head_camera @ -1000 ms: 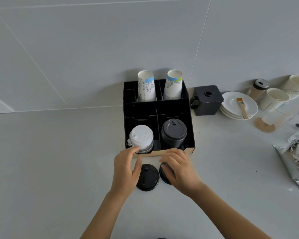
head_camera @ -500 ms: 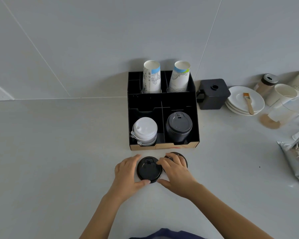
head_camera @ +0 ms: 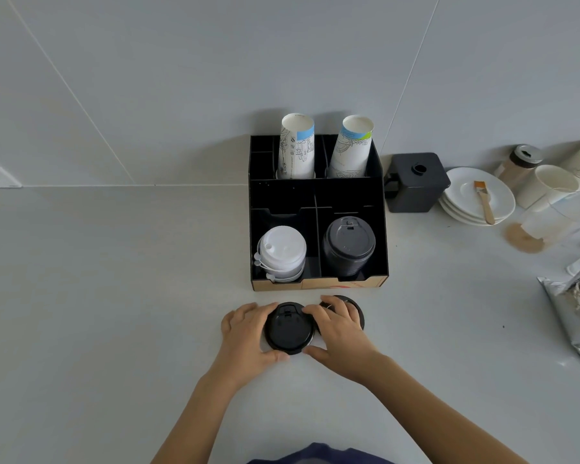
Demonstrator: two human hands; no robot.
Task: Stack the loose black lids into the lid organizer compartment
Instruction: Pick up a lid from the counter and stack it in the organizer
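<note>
Two hands grip one loose black lid at lower centre of frame.

The left hand (head_camera: pixel 248 333) and right hand (head_camera: pixel 340 333) pinch the black lid (head_camera: pixel 289 329) from both sides on the counter (head_camera: pixel 114 313); a second lid (head_camera: pixel 357 311) lies partly under the right fingers, just below the organizer (head_camera: pixel 317 195), whose lower-right compartment holds a black lid stack (head_camera: pixel 348 246).

We couldn't see most of the second round black plastic lid (head_camera: pixel 357 308) under the right hand (head_camera: pixel 340 333); the crumpled silver foil bag (head_camera: pixel 573 316) got cropped.
</note>
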